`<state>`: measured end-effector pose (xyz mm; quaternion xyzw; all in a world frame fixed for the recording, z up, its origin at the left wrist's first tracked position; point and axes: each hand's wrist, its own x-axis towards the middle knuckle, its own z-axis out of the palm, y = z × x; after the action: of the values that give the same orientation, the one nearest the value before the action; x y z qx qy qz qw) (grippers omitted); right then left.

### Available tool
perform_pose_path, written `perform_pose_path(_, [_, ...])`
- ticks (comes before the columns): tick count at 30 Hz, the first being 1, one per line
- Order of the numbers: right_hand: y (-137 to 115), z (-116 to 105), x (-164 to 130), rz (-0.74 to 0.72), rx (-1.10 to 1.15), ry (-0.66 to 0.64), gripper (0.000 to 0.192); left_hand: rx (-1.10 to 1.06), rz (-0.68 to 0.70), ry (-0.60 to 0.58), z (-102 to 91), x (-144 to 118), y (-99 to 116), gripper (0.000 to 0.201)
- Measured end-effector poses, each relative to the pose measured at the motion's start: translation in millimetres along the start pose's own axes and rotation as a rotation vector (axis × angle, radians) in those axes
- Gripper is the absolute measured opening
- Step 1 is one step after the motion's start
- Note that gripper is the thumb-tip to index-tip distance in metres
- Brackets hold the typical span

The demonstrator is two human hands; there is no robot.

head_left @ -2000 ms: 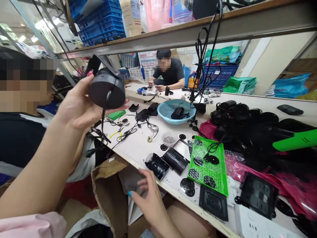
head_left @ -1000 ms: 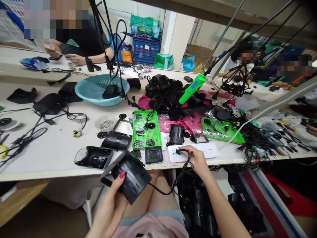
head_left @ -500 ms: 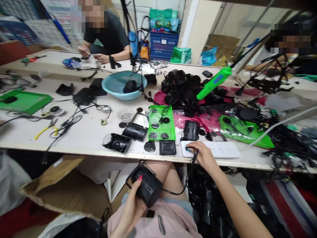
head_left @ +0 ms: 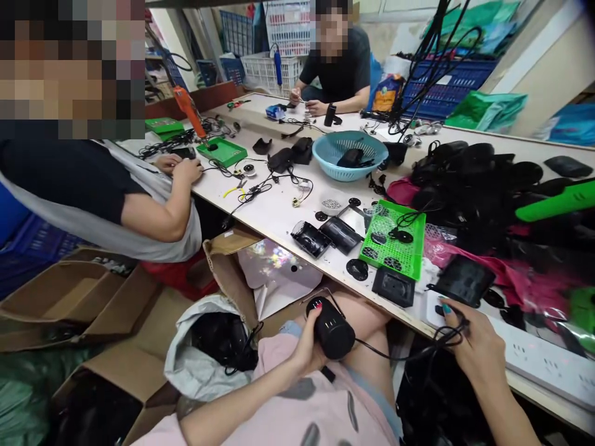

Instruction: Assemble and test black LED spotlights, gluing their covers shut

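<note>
Lamp in our lap, plug at the strip

Our left hand (head_left: 304,350) grips the black lamp (head_left: 333,334) on our lap; our right hand (head_left: 469,347) pinches its plug (head_left: 440,308) at the worktop's (head_left: 279,214) power strip (head_left: 534,359), cord (head_left: 404,354) slack between.

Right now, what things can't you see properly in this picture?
Head view only:
- Plug end of the cord: hidden under the right hand.
- White power strip: cut off by the right edge.
- Black lamp: its front faces away, part covered by the left hand.
- Grey bag: contents too dark.
</note>
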<state>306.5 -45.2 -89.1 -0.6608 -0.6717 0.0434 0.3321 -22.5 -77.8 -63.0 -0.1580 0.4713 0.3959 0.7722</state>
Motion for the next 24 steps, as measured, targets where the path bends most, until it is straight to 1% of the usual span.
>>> perform_pose_path(3, [-0.5,-0.2,-1.2,0.026,0.004,0.009,0.055,-0.016,0.025,-0.002,-1.1,0.4,-3.0,0.049])
perform_pose_path(7, [-1.1,-0.5,-1.9,0.036,0.000,0.011,0.061,-0.022,0.017,-0.021,-2.6,2.0,-4.0,0.050])
perform_pose_path(11, [-1.5,-0.4,-1.8,0.065,0.007,-0.002,0.060,-0.024,0.009,-0.043,-4.4,2.5,-4.0,0.051])
perform_pose_path(17, [0.5,1.5,-1.5,0.061,0.011,0.002,0.059,-0.027,0.007,-0.062,-8.3,6.3,-4.3,0.051])
perform_pose_path(21, [0.1,2.0,-1.6,0.084,-0.007,-0.006,0.062,-0.023,0.008,-0.066,-8.9,7.0,-4.8,0.049])
perform_pose_path(24, [2.1,2.4,-2.6,0.095,-0.010,0.008,0.063,-0.017,0.027,-0.091,-7.4,3.2,-5.3,0.044])
